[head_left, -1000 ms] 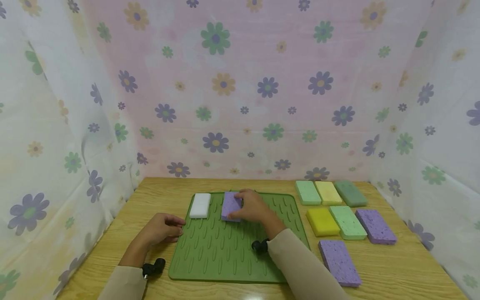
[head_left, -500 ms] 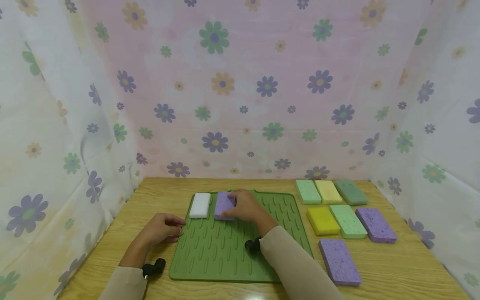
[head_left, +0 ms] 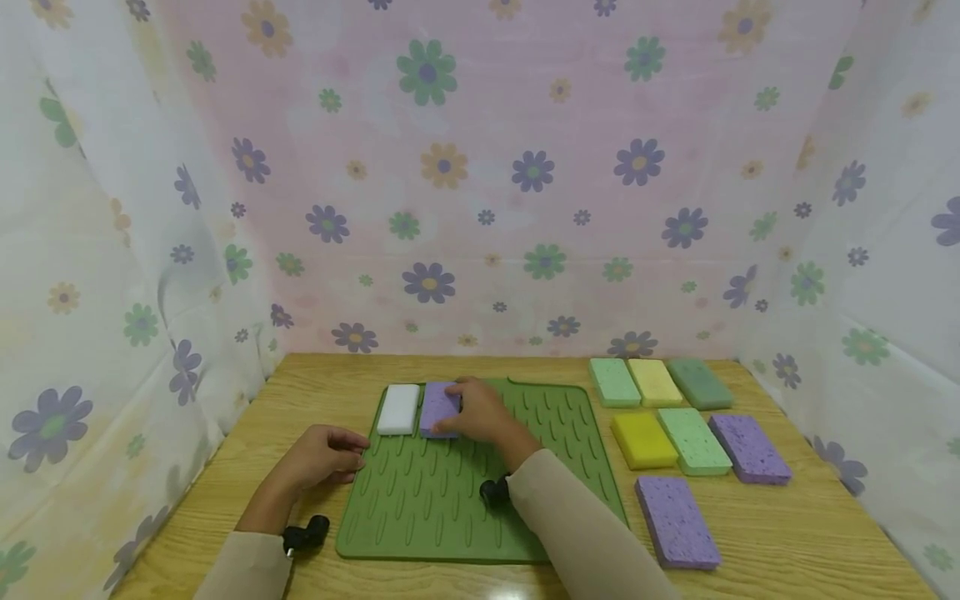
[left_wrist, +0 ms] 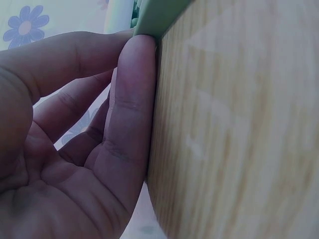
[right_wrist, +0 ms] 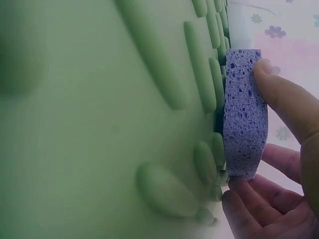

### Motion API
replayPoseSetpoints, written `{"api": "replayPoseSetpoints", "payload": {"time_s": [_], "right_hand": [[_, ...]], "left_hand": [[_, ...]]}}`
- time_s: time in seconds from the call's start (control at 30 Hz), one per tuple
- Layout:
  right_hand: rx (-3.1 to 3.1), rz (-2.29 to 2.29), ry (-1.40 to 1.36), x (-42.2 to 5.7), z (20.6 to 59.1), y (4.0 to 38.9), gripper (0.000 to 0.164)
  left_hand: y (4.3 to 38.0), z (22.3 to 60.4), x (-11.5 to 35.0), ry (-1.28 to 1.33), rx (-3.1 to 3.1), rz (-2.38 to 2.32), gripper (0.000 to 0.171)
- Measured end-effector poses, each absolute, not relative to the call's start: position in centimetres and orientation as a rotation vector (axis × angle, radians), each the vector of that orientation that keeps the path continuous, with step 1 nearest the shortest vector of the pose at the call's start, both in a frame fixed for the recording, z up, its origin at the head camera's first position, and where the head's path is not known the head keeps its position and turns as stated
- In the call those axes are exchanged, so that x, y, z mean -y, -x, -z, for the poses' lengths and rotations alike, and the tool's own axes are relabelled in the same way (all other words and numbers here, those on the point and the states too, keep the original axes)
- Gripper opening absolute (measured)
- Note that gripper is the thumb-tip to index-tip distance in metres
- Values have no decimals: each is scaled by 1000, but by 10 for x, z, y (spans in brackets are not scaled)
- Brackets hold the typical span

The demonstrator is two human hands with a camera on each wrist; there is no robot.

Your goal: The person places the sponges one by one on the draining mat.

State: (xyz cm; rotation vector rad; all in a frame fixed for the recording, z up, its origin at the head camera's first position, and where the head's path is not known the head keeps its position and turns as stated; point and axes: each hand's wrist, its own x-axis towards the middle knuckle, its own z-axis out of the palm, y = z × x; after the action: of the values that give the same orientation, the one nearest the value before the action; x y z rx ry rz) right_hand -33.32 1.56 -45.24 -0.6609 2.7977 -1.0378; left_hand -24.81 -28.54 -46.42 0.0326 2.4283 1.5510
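Observation:
A purple sponge (head_left: 439,409) lies flat on the green ribbed mat (head_left: 420,517), just right of a white sponge (head_left: 398,409). My right hand (head_left: 480,410) grips the purple sponge from its right side; in the right wrist view its thumb (right_wrist: 279,89) presses one end while the fingers (right_wrist: 259,199) hold the other. Pores show along the sponge's edge there. My left hand (head_left: 321,458) rests on the table at the mat's left edge, and in the left wrist view its fingertips (left_wrist: 137,50) meet the mat's rim (left_wrist: 159,17) with nothing lifted.
To the right on the wooden table (head_left: 810,542) lie several sponges: pale green (head_left: 614,382), pale yellow (head_left: 655,382), dark green (head_left: 699,383), bright yellow (head_left: 643,440), another pale green (head_left: 693,441) and two purple ones (head_left: 750,449). A flowered curtain (head_left: 480,167) encloses the back and sides.
My right hand has slid the purple sponge leftward over the mat, narrowing the gap to the white sponge. The left hand has stayed at the mat's edge.

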Motion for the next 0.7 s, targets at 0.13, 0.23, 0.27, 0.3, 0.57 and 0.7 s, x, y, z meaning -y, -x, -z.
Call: {"api": "replayPoseSetpoints", "payload": {"time_s": [0.13,0.23,0.27,0.3,0.57,0.7], "right_hand": [[-2794,1031,664,-15,451,333,81],[-2794,1031,662,-15,450,332,81],[-2796,1027,662,-15,450,332,81],[-2798,1023,660,-14,450,332,80],[-2803,995,653,-13,450,332,79],[-2798,1006,663,-14,449,330,78]], "left_hand": [[249,465,285,-18,-2437,-1548,35],[249,465,285,-13,-2436,-1550,35],[249,465,286,-16,-2435,-1550,35],[249,465,286,-22,-2434,-1551,35],[248,464,287,-44,-2425,-1554,36],[248,464,286,-44,-2424,-1554,35]]}}
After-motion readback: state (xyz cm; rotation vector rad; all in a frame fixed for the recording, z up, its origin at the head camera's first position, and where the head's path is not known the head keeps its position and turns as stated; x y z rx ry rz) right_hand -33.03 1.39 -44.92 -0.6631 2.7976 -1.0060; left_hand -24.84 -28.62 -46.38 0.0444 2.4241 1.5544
